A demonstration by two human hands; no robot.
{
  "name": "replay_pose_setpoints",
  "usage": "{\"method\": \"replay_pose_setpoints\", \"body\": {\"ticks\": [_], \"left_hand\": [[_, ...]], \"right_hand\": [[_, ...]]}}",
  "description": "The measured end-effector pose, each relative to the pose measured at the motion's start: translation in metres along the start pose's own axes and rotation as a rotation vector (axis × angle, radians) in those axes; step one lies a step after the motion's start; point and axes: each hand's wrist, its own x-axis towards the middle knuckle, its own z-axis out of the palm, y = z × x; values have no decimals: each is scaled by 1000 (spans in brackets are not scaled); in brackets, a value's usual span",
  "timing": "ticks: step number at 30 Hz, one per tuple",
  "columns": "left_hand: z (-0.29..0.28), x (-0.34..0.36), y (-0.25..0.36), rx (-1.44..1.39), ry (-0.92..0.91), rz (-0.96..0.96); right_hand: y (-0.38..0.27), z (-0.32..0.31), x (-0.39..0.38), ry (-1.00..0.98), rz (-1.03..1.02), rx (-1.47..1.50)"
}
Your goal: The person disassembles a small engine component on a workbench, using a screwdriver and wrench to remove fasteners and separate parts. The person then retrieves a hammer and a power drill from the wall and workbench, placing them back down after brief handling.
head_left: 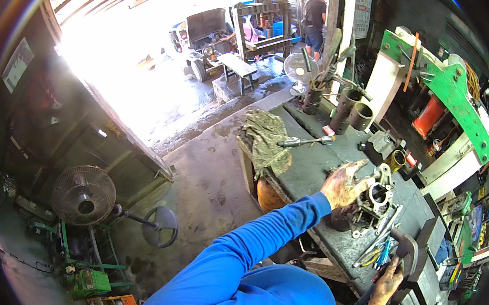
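My left hand [344, 187] reaches over the workbench and grips the far left side of a grey cast metal housing [379, 195] with a round bore. Its fingers stretch along the housing's far side and the thumb lies nearer me. At the bench's near right, my right hand [386, 285] is closed beside a dark curved metal piece [409, 250]; what its fingers hold is hidden. Wrenches [387, 224] and pliers with coloured handles [383, 253] lie between the housing and this hand. A small metal ring [356, 234] sits next to the housing.
On the dark bench top [308, 170] are a greenish rag [266, 142], a screwdriver-like tool [303, 141] and metal cylinders holding tools [346, 108]. A green and white press frame [450, 93] stands at right. Fans [83, 195] stand leftward; a person [316, 23] is far off.
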Motion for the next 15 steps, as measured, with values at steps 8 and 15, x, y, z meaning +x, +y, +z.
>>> {"method": "replay_pose_setpoints", "body": {"ticks": [8,15], "left_hand": [[33,33,-2,209,-125,146],[22,50,-15,240,-364,33]], "right_hand": [[12,-8,15,-20,22,-2],[25,3,11,60,163,-120]]}}
